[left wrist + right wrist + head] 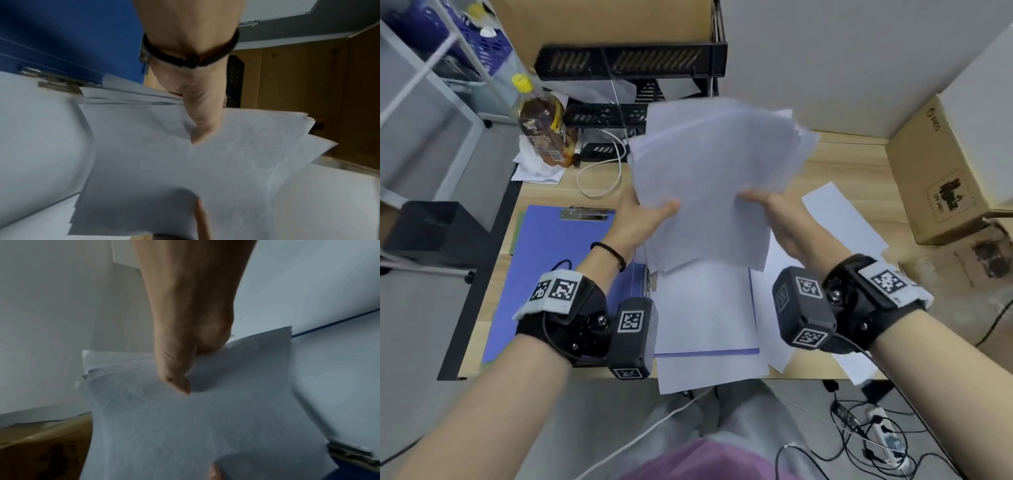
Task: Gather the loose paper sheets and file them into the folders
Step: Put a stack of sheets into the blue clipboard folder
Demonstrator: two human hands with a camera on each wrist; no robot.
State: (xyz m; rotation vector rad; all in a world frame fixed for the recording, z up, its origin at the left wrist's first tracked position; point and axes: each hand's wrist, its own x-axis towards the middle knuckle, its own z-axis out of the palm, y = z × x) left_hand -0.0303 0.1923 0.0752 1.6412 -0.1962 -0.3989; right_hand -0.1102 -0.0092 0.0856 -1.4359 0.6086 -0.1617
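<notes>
Both hands hold one uneven stack of sheets in the air above the desk.

Below the hands, the desk point(842, 161) carries an open blue folder point(544, 260) under the left wrist, with white sheets point(705, 308) lying on its right half and more loose sheets point(839, 219) under the right wrist. The stack point(715, 185) sits between the hands, its edges fanned and out of line. The left hand point(640, 219) pinches its left edge, thumb on top; the right hand point(780, 212) pinches its right edge the same way. Beyond the left hand stands a bottle point(544, 133).
</notes>
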